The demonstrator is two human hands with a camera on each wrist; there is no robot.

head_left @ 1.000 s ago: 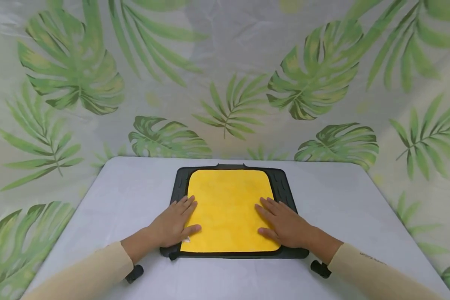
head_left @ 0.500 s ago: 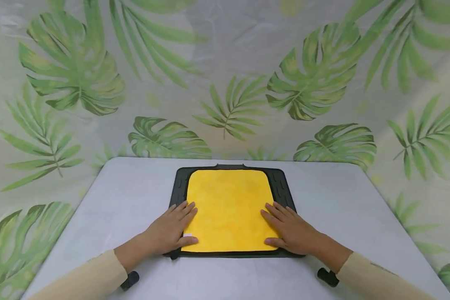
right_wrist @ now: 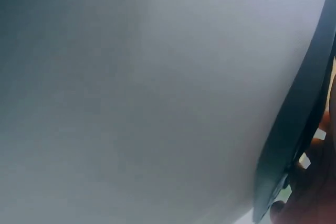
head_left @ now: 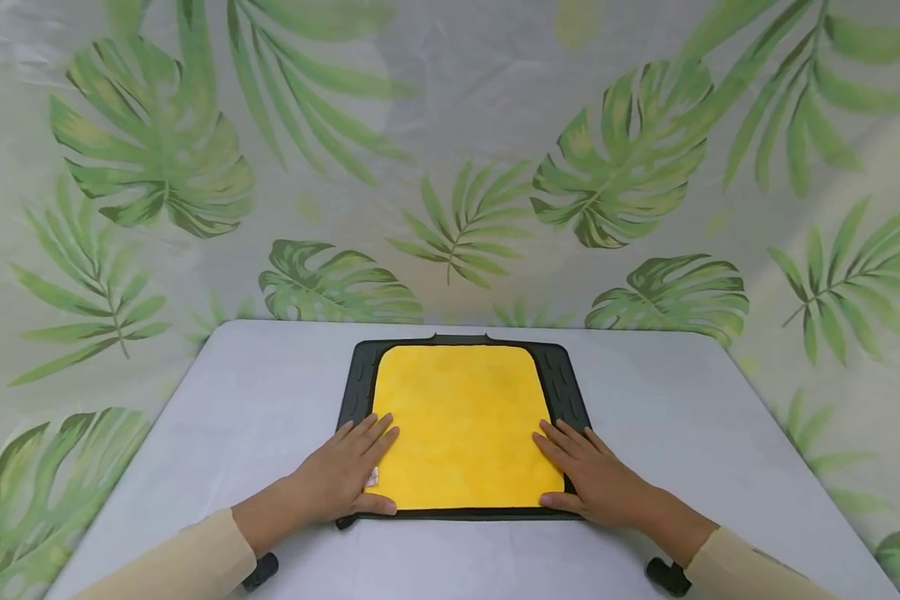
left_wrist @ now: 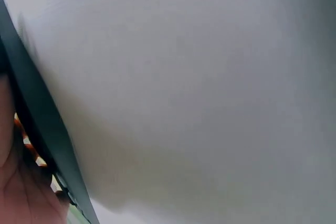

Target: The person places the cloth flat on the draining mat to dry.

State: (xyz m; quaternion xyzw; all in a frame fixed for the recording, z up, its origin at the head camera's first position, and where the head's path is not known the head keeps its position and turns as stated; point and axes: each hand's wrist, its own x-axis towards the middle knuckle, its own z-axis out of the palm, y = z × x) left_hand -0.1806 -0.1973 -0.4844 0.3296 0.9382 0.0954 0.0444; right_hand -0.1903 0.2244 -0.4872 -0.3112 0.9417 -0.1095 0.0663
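A yellow cloth (head_left: 461, 417) lies flat on a black board (head_left: 562, 383) with ridged side borders. My left hand (head_left: 337, 477) rests on the left edge of both, its fingers fairly straight and its thumb at the cloth's near left corner. A small white tag (head_left: 372, 477) shows beside that thumb. Opposite, my right hand (head_left: 603, 482) lies across the right edge, fingers spread on the cloth and border. Each wrist view catches the board's dark edge (left_wrist: 47, 114) and part of a hand (right_wrist: 315, 192) at the frame's side.
The board stands on a white table (head_left: 270, 375). Behind it hangs a leaf-patterned sheet (head_left: 465, 100). A black wrist device (head_left: 261, 572) shows under the left sleeve, and another black device (head_left: 667, 575) under the right one.
Both hands have slid toward me along the sides of the cloth, the right one also a little outward. The white tag shows more clearly. Cloth and board stay in nearly the same place.
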